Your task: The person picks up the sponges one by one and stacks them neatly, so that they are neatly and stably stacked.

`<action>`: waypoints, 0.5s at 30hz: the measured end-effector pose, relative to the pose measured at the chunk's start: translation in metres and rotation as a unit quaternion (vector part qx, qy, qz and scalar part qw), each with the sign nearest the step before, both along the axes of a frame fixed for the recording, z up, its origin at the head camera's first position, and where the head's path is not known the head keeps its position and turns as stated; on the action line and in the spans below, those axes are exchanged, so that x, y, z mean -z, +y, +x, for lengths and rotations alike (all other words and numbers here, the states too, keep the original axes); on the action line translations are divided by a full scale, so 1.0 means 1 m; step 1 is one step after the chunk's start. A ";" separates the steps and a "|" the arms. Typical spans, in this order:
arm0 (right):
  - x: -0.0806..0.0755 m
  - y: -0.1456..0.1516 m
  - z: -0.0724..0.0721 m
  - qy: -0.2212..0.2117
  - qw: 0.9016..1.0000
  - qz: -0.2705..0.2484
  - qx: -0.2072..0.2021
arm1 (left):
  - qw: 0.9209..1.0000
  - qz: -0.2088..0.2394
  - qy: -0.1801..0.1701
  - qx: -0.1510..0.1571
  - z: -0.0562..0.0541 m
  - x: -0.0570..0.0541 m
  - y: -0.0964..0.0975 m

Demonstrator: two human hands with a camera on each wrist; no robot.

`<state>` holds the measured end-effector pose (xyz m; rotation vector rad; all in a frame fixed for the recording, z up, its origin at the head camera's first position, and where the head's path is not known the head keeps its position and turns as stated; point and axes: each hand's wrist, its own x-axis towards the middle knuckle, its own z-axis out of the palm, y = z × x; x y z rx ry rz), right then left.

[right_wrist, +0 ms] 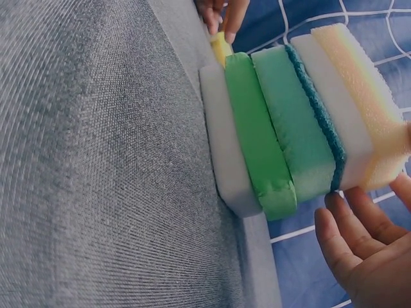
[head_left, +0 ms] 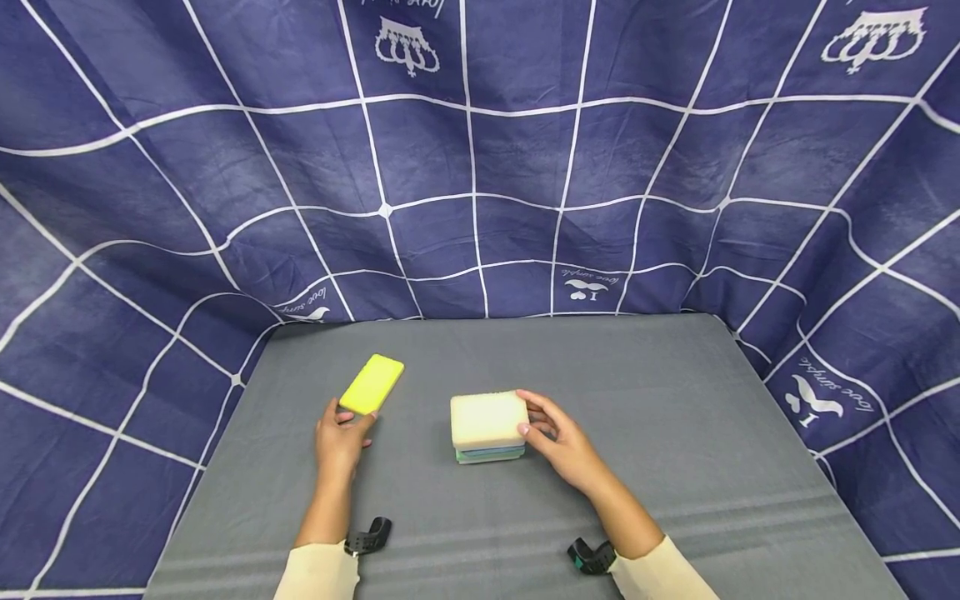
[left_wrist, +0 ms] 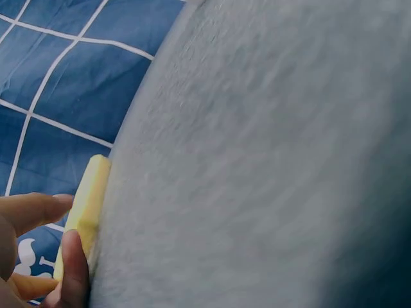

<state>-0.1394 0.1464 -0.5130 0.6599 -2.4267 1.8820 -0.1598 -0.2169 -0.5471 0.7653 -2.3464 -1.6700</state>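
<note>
A stack of sponges stands on the grey table, topped by a cream sponge (head_left: 489, 420). My right hand (head_left: 558, 442) grips the cream sponge at its right end, thumb on the near side and a finger at the far corner. Below it, the right wrist view shows a white block (right_wrist: 334, 109), a teal sponge with a dark scrubbing layer (right_wrist: 292, 122), a green sponge (right_wrist: 257, 135) and a lower white block (right_wrist: 226, 141). Left of the stack, my left hand (head_left: 341, 442) pinches the near end of a flat yellow sponge (head_left: 372, 384) by its sides.
Grey cloth covers the table (head_left: 637, 375). A blue curtain (head_left: 517, 158) with white grid lines hangs behind it and along both sides. Each wrist wears a black band (head_left: 367, 536).
</note>
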 end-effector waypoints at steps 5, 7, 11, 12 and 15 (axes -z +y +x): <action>-0.001 0.000 0.000 -0.004 1.000 -0.001 0.000 | 0.999 -0.036 -0.026 0.014 -0.003 -0.004 -0.002; -0.001 -0.001 0.001 -0.004 1.000 -0.001 0.000 | 0.998 -0.046 -0.031 0.012 -0.004 -0.005 -0.002; -0.001 -0.001 0.000 -0.005 1.000 -0.002 0.002 | 0.998 -0.060 -0.034 0.005 -0.006 -0.005 0.000; -0.001 -0.001 0.001 -0.005 1.000 -0.001 0.003 | 0.997 -0.063 -0.033 0.003 -0.006 -0.004 0.000; -0.001 -0.001 0.001 -0.006 1.000 0.003 0.003 | 0.997 -0.067 -0.032 -0.002 -0.007 -0.003 0.000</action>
